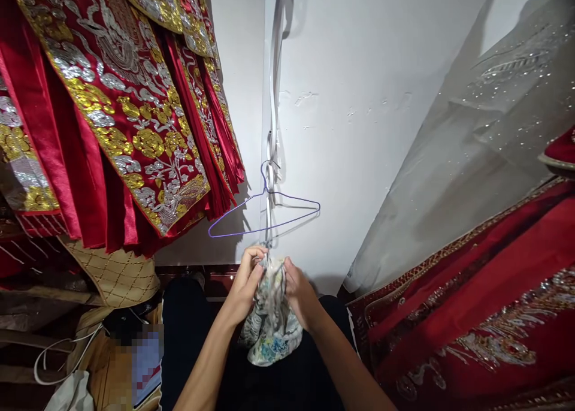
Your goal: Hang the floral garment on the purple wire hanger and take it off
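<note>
A pale cloth with a blue and green floral print (274, 346) hangs bunched between my hands, its lower part above my lap. My left hand (246, 279) is closed at its upper left edge, with the fingertips pinched near the lower end of a hanging strip. At the upper right edge of the floral cloth, my right hand (300, 290) is closed on the fabric. What kind of article the cloth is, I cannot tell. Just above both hands, a bare purple hanger (238, 234) hangs tilted beside a white cord or strip (272, 93), apart from my fingers.
Red garments with gold and silver embroidery (148, 141) hang at the left. On the right are a sheer sparkling fabric (431, 153) and red beaded garments (485, 315). A white wall (350, 51) stands ahead. A white cable (67, 372) loops at lower left.
</note>
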{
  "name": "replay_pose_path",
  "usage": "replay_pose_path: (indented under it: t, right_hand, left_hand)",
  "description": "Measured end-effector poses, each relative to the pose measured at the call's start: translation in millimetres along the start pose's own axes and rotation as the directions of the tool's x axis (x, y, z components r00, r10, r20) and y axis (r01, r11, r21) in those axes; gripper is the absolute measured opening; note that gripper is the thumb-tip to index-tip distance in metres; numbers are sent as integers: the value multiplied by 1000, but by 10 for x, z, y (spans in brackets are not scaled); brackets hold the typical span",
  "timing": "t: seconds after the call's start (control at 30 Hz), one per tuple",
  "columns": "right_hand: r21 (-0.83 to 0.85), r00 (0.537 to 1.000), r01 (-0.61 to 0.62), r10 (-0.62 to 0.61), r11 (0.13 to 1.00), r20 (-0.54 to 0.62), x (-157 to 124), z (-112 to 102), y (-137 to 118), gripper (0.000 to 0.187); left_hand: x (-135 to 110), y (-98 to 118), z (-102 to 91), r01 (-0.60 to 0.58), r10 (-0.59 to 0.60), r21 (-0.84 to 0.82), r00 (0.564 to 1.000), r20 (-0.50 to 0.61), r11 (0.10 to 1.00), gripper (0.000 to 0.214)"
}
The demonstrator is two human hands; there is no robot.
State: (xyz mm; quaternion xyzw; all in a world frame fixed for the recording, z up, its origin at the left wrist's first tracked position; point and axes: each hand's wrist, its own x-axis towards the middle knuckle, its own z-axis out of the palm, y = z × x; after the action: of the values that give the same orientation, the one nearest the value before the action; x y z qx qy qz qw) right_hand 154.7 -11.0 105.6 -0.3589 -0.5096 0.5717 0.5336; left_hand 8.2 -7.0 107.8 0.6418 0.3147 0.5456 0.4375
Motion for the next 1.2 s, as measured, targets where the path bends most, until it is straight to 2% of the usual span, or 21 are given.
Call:
replay_pose_path:
  t: [0.03,0.1,0.17,0.23,0.3,0.33,0.4,0.47,0.5,0.57,0.67,0.73,0.8,0.9,0.97,1.07,1.13,1.2]
  right_hand:
    - [25,997,-62,61,998,57,1,-13,-20,53]
    - [29,958,-192,181,981,224,-13,-73,-62,43]
    - [-61,929,-205,213,977,303,-24,-189,-115,32]
    - [-182,936,-143,193,973,294,7,-354,-181,23]
    - [-344,973,-40,116,938,202,109,-537,-251,20]
    - [-437,990,23,40,899,133,190,-624,-284,20]
    - [-587,988,129,-157,799,3,400,-769,-339,15]
    - [-620,935,200,-336,759,-110,648,-861,-369,8]
    - [-604,912,224,-384,765,-147,771,-884,-368,15]
    - [-565,906,250,-396,786,-149,991,-883,-320,38]
    - [-585,944,252,-329,771,-27,1203,-819,-116,55]
    - [-622,956,248,-290,742,35,1255,-799,56,49]
    - [-672,958,244,-282,699,54,1243,-838,180,37]
    - [-743,950,237,-310,626,42,1152,-980,186,22]
    - [-777,942,239,-334,583,39,1078,-1073,96,15]
    - [-771,943,248,-328,586,54,996,-1141,-35,16]
    - [-725,951,251,-304,641,60,963,-1131,-55,18]
    - [-664,959,255,-271,703,81,937,-1080,-18,17]
  left_hand:
    - [18,-75,-11,21,-20,-24,999,45,999,42]
    - [23,-235,-22,101,-99,-1,979,177,995,53]
    - [3,-391,-50,165,-194,123,940,281,979,60]
    - [-16,-516,-136,161,-250,278,913,323,947,60]
    - [-21,-587,-296,108,-269,414,897,352,904,58]
    - [-20,-600,-398,80,-276,476,891,359,876,57]
    - [-22,-584,-612,34,-299,588,884,359,808,55]
    - [-39,-531,-802,7,-327,675,879,347,737,50]
    - [-54,-498,-881,2,-334,705,881,334,710,48]
    - [-89,-431,-1019,11,-336,740,895,292,673,46]
    - [-123,-350,-1214,44,-315,794,930,189,607,45]
    - [-123,-332,-1345,48,-310,843,940,144,536,43]
    - [-104,-352,-1459,28,-335,879,930,152,477,41]
    - [-30,-414,-1578,-5,-382,901,905,188,434,36]
    - [61,-418,-1624,-25,-344,909,921,183,417,30]
    - [249,-305,-1633,-66,-164,898,975,151,436,29]
    - [399,-175,-1575,-108,-42,858,988,149,502,26]
    - [553,-54,-1471,-144,42,778,988,150,612,24]
